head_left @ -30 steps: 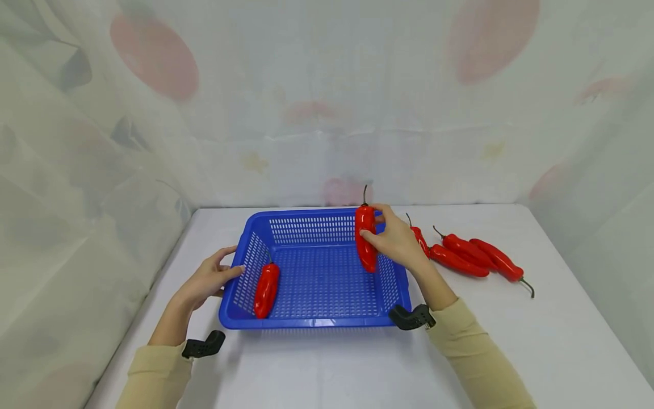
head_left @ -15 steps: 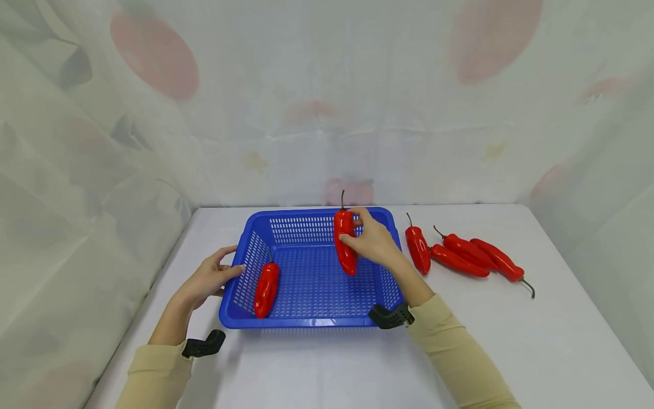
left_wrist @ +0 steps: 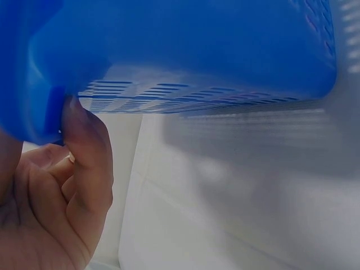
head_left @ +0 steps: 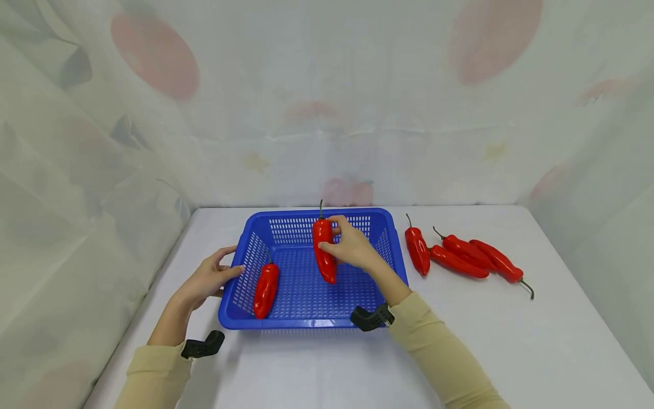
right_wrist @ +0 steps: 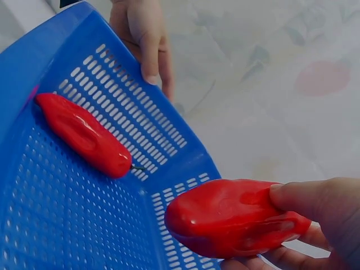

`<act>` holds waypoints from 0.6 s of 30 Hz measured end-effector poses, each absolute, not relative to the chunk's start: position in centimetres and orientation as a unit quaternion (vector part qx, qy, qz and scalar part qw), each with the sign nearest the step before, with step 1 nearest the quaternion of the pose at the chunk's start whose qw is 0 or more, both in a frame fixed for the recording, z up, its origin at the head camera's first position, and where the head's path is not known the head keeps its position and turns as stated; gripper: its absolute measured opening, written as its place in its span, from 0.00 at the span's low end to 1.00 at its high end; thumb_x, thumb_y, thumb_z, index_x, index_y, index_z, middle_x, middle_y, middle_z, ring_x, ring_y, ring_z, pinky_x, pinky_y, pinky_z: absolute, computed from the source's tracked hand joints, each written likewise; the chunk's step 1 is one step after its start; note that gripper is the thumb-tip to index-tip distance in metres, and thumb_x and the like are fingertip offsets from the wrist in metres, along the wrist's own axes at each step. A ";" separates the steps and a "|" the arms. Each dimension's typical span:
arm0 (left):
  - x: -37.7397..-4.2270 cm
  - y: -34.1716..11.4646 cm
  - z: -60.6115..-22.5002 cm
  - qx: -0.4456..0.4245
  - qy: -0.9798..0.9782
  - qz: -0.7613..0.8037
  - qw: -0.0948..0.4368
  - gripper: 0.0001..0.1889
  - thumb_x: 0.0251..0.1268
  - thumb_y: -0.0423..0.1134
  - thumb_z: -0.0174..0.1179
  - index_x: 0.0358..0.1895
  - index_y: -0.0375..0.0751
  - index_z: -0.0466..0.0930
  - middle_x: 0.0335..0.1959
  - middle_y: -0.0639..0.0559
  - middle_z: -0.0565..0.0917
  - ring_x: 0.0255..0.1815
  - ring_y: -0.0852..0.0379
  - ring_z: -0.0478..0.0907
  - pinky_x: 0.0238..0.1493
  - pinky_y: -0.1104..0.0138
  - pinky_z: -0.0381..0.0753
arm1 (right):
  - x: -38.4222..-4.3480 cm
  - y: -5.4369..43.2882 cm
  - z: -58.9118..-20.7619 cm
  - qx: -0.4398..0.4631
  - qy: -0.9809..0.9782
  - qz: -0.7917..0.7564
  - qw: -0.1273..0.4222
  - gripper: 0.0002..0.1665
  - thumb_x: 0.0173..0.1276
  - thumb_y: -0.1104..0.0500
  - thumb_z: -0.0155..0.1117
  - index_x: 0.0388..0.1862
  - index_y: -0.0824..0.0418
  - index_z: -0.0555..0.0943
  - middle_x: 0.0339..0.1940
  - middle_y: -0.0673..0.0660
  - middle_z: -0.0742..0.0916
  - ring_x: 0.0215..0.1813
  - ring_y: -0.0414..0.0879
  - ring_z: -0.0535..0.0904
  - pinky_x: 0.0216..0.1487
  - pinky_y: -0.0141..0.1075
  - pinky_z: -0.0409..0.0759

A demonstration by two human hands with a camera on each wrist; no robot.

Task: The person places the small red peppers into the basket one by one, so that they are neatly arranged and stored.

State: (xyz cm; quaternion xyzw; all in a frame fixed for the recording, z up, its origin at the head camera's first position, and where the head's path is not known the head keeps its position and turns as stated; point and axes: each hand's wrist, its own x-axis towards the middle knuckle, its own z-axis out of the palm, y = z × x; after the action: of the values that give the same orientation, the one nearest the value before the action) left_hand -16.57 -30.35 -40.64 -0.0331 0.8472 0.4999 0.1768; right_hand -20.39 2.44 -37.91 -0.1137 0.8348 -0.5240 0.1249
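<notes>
A blue plastic basket with slotted walls sits on the table. My left hand grips its left rim; in the left wrist view the fingers curl up against the rim from below. Over the basket's middle, my right hand holds a red chili pepper between thumb and fingers, its stem pointing up. The right wrist view shows the held pepper's rounded tip toward the camera. Another red chili pepper lies inside the basket along the left wall.
Right of the basket, one red chili pepper lies on the white table close to the right wall. Several more chili peppers are bunched beside it. Patterned cloth hangs behind and along both sides.
My right hand has moved left with its chili pepper, from the basket's right side to over its middle, and slightly lower. My left hand and the basket stay in place.
</notes>
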 end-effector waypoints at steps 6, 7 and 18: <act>-16.5 -30.3 -40.6 -0.034 0.846 0.501 0.177 0.39 0.64 0.45 0.56 0.72 0.45 0.44 0.46 0.31 0.78 0.34 0.48 0.83 0.32 0.53 0.83 | -20.4 1.1 -38.0 -0.123 0.827 -0.530 0.142 0.37 0.61 0.60 0.64 0.66 0.59 0.59 0.53 0.64 0.76 0.45 0.57 0.80 0.29 0.41 0.84; -16.6 -30.3 -40.6 -0.034 0.847 0.500 0.177 0.39 0.64 0.45 0.56 0.72 0.45 0.44 0.47 0.31 0.78 0.34 0.48 0.83 0.32 0.53 0.83 | -20.4 0.9 -38.1 -0.124 0.825 -0.531 0.145 0.37 0.61 0.60 0.64 0.66 0.59 0.59 0.53 0.64 0.76 0.45 0.57 0.80 0.30 0.42 0.84; -16.6 -30.3 -40.6 -0.033 0.847 0.500 0.178 0.39 0.64 0.45 0.56 0.72 0.45 0.44 0.48 0.30 0.77 0.34 0.47 0.83 0.32 0.53 0.83 | -20.4 -1.2 -38.9 -0.134 0.823 -0.522 0.181 0.36 0.62 0.60 0.63 0.65 0.59 0.58 0.54 0.65 0.76 0.44 0.57 0.81 0.28 0.40 0.84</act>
State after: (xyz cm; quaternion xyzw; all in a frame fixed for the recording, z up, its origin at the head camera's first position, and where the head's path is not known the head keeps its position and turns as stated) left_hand -16.57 -30.32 -40.57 -0.0327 0.8469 0.5001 0.1779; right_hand -20.37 -1.19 -38.94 -0.1339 0.8227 -0.5221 0.1806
